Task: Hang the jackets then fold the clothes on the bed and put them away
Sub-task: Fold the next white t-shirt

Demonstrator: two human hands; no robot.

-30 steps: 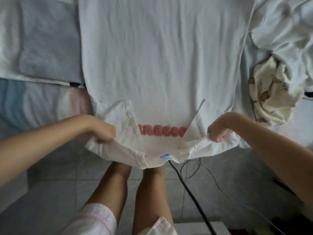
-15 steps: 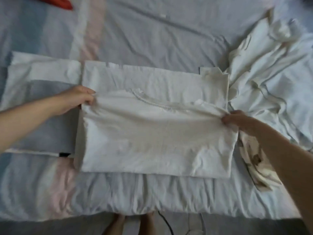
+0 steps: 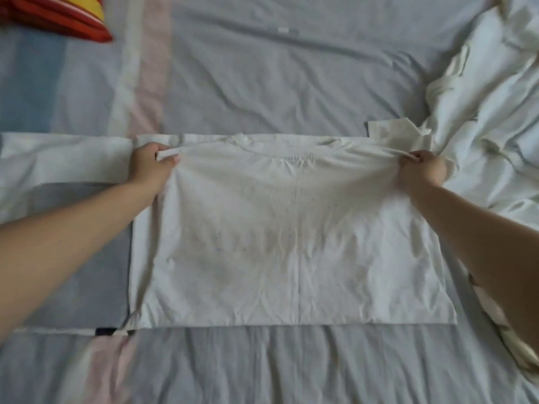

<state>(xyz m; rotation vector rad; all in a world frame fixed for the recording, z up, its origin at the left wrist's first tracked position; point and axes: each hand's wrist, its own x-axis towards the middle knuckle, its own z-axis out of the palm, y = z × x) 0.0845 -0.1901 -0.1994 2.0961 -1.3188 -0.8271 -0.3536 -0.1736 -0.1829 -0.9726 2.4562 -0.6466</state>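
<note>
Well, the white shirt (image 3: 291, 243) lies flat on the bed (image 3: 262, 83), folded over on itself into a wide rectangle. Its long side runs left to right, its straight fold lies along the near side, and a gathered, ribbed seam runs along the far edge.

The left hand (image 3: 151, 167) has its fingers curled round the far left corner of the top layer. The right hand (image 3: 423, 170) pinches the far right corner, so the far edge is drawn taut between them, with both arms stretched out over the bed.

Faint dark specks and a shadowy patch show through the middle of the cloth, too blurred to read. A small pale tag (image 3: 283, 30) sits on the sheet farther off, and it is also too small to read.

Just left of the shirt lies a folded white and grey piece (image 3: 58, 170). A rumpled heap of white clothes (image 3: 481, 126) sits at the right, touching the shirt's far right corner. A patterned cream cloth (image 3: 519, 345) shows under the right forearm. A red and yellow striped thing (image 3: 58, 16) lies at the far left.
</note>
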